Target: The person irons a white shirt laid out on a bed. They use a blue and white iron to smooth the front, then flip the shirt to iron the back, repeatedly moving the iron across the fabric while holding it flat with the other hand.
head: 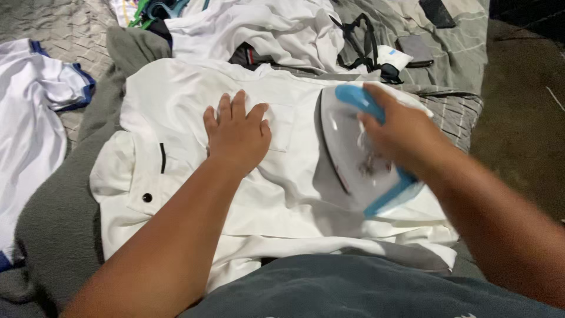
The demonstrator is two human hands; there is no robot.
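Note:
A white shirt (176, 112) with a black button and a chest pocket lies spread flat on a grey blanket (65, 224). My left hand (237, 132) rests palm down on the shirt beside the pocket, fingers spread. My right hand (406, 132) grips the blue handle of a white and blue clothes iron (347, 159), which sits on the right part of the shirt, tilted a little toward the left.
A white garment with blue trim (29, 112) lies at the left. More white clothes (265, 29) are piled at the back, with black straps (362, 41), a dark phone (415, 50) and a grey striped sheet (459, 41) behind them. Brown floor (524, 118) lies at the right.

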